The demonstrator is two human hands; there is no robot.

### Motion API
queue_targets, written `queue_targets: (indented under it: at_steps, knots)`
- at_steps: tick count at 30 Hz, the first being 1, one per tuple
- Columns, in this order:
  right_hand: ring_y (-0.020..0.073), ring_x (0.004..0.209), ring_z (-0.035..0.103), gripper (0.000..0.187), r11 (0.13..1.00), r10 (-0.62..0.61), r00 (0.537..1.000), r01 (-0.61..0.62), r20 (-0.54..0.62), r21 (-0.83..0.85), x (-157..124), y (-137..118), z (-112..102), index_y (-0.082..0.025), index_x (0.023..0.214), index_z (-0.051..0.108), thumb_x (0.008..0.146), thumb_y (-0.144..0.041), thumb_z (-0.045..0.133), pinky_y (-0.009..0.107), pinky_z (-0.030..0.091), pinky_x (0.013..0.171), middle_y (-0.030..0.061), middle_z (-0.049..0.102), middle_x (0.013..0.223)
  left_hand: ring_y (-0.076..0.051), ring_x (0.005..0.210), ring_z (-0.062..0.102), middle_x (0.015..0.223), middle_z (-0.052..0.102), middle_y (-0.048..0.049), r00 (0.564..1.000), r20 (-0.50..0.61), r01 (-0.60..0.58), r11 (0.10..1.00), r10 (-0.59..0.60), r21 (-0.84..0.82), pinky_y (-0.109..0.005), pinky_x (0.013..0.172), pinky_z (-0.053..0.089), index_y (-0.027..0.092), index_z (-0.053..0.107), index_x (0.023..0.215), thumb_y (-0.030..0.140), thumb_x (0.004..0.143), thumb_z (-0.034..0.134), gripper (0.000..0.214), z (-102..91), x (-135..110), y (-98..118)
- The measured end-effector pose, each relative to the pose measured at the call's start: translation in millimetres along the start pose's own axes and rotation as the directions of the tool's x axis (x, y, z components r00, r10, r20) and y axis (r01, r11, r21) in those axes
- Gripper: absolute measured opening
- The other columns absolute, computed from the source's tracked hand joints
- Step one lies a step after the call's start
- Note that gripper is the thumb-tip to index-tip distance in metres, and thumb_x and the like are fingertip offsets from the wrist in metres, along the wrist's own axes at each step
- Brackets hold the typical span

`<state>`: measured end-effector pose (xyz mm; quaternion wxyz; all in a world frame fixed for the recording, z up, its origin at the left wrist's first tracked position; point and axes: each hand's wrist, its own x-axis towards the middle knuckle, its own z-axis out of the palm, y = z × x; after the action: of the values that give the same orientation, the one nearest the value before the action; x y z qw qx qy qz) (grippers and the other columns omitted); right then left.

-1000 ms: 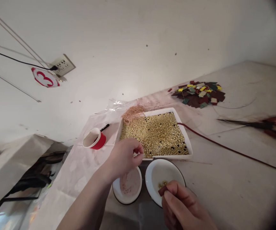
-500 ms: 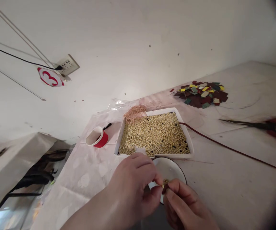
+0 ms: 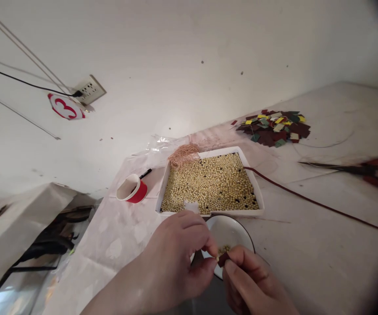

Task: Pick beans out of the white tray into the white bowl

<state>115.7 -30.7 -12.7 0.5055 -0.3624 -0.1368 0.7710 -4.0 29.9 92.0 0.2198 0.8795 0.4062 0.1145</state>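
My left hand (image 3: 185, 253) pinches a small pale bead (image 3: 217, 259) between thumb and forefinger. Against it, my right hand (image 3: 251, 275) grips a small dark red-brown piece (image 3: 223, 259) that looks like a scrap of leather or card. Both hands meet over the near part of a white dish (image 3: 230, 227) with a dark rim. Several beads (image 3: 224, 249) lie in that dish. Just beyond it stands a white tray (image 3: 259, 192) filled with pale beads (image 3: 208, 183) and scattered dark ones. A tangle of pinkish thread (image 3: 184, 155) rests on the tray's far left corner.
A red and white paper cup (image 3: 138, 190) and a black pen (image 3: 146, 173) stand left of the tray. Coloured scraps (image 3: 276, 127) are heaped at the back right. Scissors (image 3: 366, 169) lie far right, and a dark red cord (image 3: 307, 199) crosses the table (image 3: 323, 245).
The left fingertips have shifted slightly left and down with the bead. More of the dark red-brown piece now shows between the hands. The whole view has shifted a little.
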Motion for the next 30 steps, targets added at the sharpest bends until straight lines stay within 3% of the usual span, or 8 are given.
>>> queue_targets:
  at_steps: [12, 16, 19, 24, 30]
  knots:
    - [0.0046, 0.037, 0.02, 0.043, 0.999, -0.028, 0.999, 0.029, -0.031, 0.033, -0.5, 4.4, -2.8, -0.021, 0.06, 0.046, 0.064, -0.052, 0.076, 0.02, 0.012, 0.039, -0.011, 0.031, 0.04, -0.013, 0.07, 0.054, 0.069, 0.059, 0.0025, 1.0, -0.026, 0.003, 1.0, -0.003, -0.008, -0.026, 0.061, 0.041, 0.02, 0.057, 0.069, 0.005, 0.063, 0.059, 0.016, 3.1, 6.9, -1.9]
    - [0.0059, 0.04, 0.024, 0.039, 0.994, -0.096, 0.992, 0.1, -0.088, 0.041, -1.7, 3.9, -8.5, -0.021, 0.062, 0.052, 0.066, -0.053, 0.075, 0.022, 0.014, 0.041, -0.009, 0.035, 0.042, -0.012, 0.069, 0.054, 0.068, 0.058, 0.0028, 0.999, -0.014, 0.05, 0.999, -0.05, -0.005, -0.025, 0.062, 0.041, 0.019, 0.057, 0.067, 0.004, 0.063, 0.058, 0.015, 3.1, 9.9, -8.5]
    - [0.0082, 0.045, 0.03, 0.031, 0.984, -0.164, 0.973, 0.173, -0.161, 0.044, -4.9, 1.2, -12.3, -0.022, 0.068, 0.058, 0.071, -0.048, 0.074, 0.024, 0.021, 0.044, -0.0067, 0.041, 0.045, -0.014, 0.069, 0.055, 0.068, 0.06, 0.0015, 0.997, 0.018, 0.071, 0.996, -0.072, 0.054, -0.025, 0.062, 0.042, 0.018, 0.059, 0.067, 0.006, 0.065, 0.061, 0.012, 14.0, 13.3, -19.4]
    - [0.0095, 0.048, 0.035, 0.02, 0.966, -0.176, 0.975, 0.198, -0.132, 0.168, -11.4, -9.4, -13.2, -0.025, 0.066, 0.06, 0.075, -0.037, 0.073, 0.023, 0.029, 0.047, -0.0053, 0.046, 0.049, -0.018, 0.074, 0.058, 0.073, 0.066, -0.0033, 0.995, 0.073, 0.051, 0.989, -0.062, 0.137, -0.03, 0.065, 0.044, 0.016, 0.067, 0.075, 0.011, 0.072, 0.062, 0.008, 38.4, 12.4, -39.2]
    - [0.0102, 0.05, 0.036, 0.015, 0.943, -0.23, 0.955, 0.267, -0.189, 0.201, -14.0, -18.4, -10.4, -0.026, 0.069, 0.061, 0.075, -0.03, 0.074, 0.022, 0.031, 0.046, -0.005, 0.045, 0.051, -0.018, 0.077, 0.059, 0.081, 0.067, -0.0042, 0.998, -0.06, 0.028, 0.992, -0.021, 0.12, -0.031, 0.069, 0.046, 0.017, 0.065, 0.089, 0.015, 0.081, 0.058, 0.011, 38.5, -13.7, -33.9]
